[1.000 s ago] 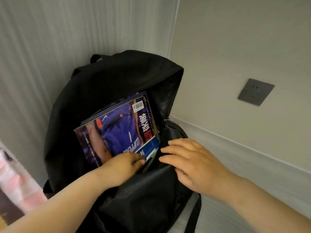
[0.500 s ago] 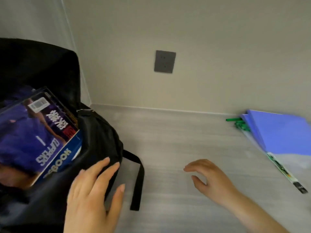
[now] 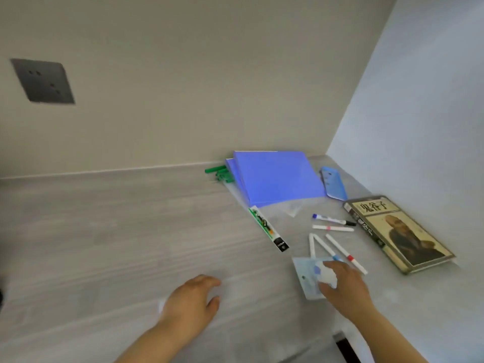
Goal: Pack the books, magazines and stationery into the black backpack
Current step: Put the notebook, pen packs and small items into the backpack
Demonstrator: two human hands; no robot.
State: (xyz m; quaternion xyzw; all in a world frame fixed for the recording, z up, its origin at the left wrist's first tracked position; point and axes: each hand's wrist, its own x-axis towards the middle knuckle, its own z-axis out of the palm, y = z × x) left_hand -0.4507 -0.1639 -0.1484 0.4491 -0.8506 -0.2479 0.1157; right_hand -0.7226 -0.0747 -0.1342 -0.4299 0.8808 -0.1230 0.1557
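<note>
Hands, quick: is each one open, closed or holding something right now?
Left hand: open, loosely curled, holding nothing.
Right hand: fingers and thumb pinching the small clear packet.

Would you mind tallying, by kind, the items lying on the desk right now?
Loose pens and markers: 5
Blue folders: 2
Book: 1
Light blue case: 1
Green pen bundle: 1
Green-labelled clear pouch: 1
Small packet under the right hand: 1
Total: 12
</note>
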